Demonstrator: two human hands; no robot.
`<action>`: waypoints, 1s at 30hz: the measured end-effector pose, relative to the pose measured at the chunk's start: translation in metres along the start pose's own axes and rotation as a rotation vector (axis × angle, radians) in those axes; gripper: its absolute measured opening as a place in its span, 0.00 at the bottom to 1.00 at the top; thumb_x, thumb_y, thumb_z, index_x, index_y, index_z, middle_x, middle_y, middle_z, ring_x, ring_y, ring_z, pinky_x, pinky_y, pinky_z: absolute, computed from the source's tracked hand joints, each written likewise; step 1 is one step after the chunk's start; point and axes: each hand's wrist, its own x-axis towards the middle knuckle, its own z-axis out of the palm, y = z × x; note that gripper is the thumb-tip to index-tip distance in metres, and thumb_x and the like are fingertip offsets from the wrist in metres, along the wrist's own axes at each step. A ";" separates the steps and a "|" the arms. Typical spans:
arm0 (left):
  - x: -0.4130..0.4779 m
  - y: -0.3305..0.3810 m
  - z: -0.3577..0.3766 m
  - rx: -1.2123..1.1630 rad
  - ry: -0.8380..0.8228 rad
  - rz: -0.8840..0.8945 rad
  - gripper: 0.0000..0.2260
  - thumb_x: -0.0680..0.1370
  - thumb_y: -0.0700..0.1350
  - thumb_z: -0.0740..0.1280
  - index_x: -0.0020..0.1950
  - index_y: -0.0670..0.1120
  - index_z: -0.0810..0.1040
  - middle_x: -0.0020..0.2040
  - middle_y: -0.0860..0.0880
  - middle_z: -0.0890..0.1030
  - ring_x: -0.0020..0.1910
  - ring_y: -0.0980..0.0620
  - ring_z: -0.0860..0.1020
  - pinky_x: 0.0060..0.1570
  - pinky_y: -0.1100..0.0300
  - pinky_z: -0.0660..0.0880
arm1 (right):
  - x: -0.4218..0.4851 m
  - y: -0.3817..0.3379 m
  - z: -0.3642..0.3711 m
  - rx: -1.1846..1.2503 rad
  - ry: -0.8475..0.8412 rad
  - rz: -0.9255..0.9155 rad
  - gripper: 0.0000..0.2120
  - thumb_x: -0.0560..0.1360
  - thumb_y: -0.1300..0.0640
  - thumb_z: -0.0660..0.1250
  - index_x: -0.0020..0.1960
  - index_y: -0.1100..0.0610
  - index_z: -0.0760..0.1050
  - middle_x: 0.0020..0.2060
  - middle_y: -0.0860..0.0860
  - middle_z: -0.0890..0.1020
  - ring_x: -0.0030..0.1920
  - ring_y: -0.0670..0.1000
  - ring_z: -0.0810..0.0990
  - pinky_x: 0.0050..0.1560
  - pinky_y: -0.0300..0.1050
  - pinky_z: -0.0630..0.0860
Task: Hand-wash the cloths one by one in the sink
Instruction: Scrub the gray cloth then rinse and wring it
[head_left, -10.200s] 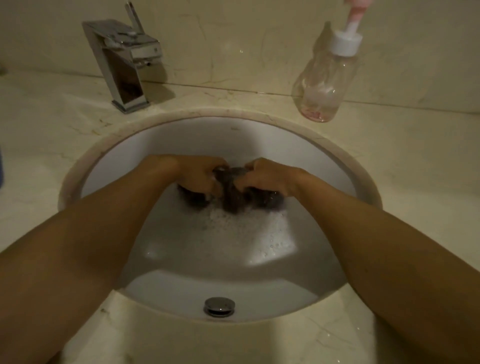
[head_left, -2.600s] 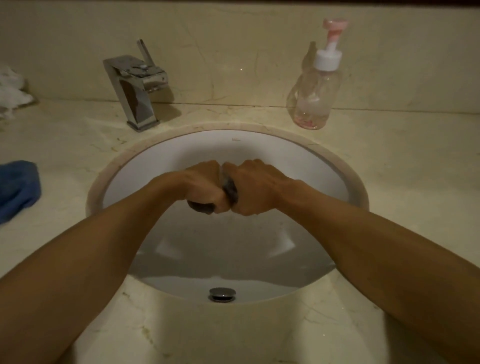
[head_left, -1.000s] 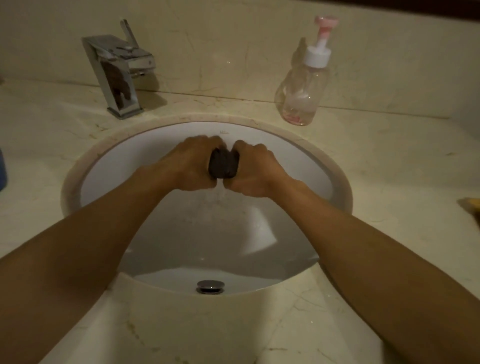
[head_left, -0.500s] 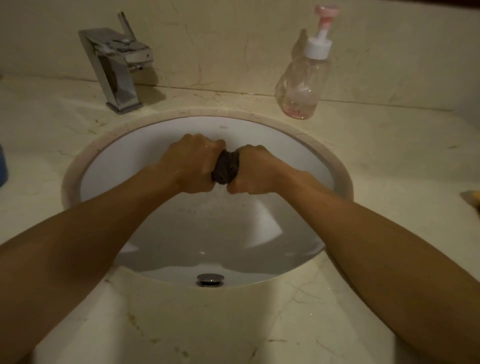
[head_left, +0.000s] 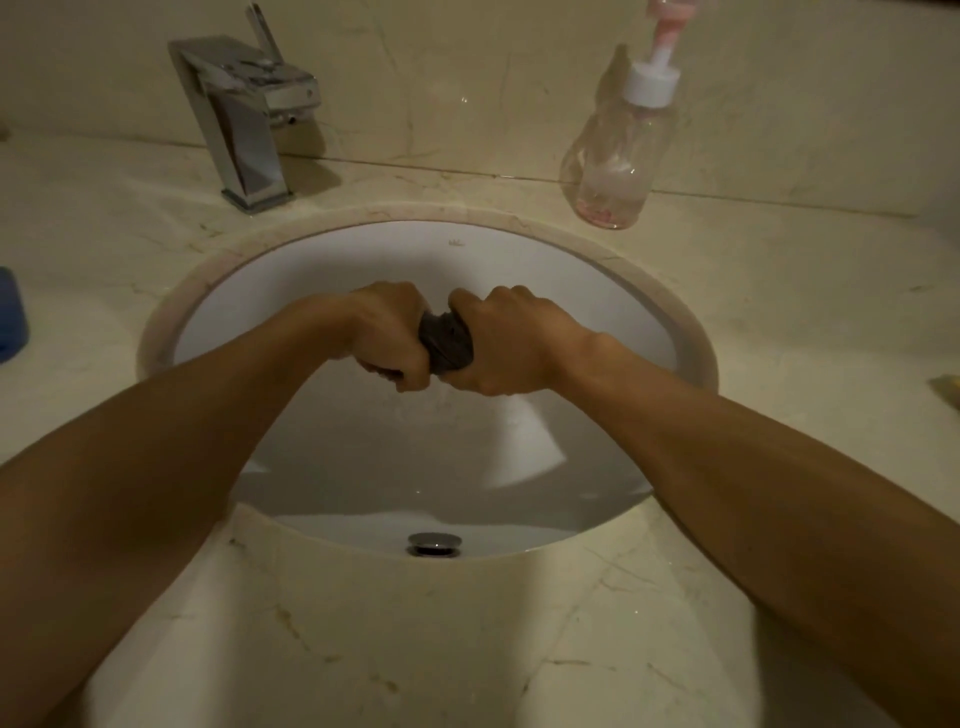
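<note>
Cloth (head_left: 445, 343), dark and wadded, is held over the sink (head_left: 675, 325), clenched by the curled fingers of the left hand (head_left: 387, 332) and right hand (head_left: 511, 338), so wringing is judged under way, with a blue item (head_left: 10, 312) at the tabletop's (head_left: 789, 322) left edge possibly left to wash.

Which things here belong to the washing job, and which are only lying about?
In use: dark cloth, gripped by left hand and right hand; sink.
Lying about: faucet, soap bottle, blue item at left edge, yellow item at right edge.
</note>
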 end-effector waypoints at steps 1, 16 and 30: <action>-0.001 -0.002 -0.001 -0.053 -0.041 -0.003 0.10 0.64 0.38 0.77 0.44 0.43 0.83 0.41 0.43 0.85 0.38 0.47 0.82 0.42 0.54 0.81 | -0.001 -0.001 0.001 -0.042 0.011 -0.019 0.23 0.75 0.37 0.70 0.59 0.51 0.67 0.39 0.47 0.72 0.37 0.51 0.71 0.37 0.46 0.68; -0.036 0.026 -0.006 -1.460 0.391 0.125 0.22 0.74 0.52 0.75 0.66 0.51 0.76 0.58 0.49 0.82 0.55 0.49 0.82 0.44 0.55 0.81 | -0.009 -0.005 -0.021 0.612 0.408 0.242 0.27 0.70 0.47 0.81 0.60 0.55 0.72 0.47 0.46 0.79 0.44 0.49 0.79 0.42 0.43 0.72; -0.036 0.028 -0.007 -1.370 0.511 0.385 0.06 0.77 0.38 0.71 0.52 0.43 0.77 0.50 0.43 0.85 0.48 0.43 0.85 0.40 0.50 0.82 | -0.033 0.027 -0.024 1.309 0.118 0.121 0.27 0.68 0.47 0.81 0.61 0.60 0.82 0.54 0.62 0.86 0.56 0.68 0.83 0.59 0.70 0.77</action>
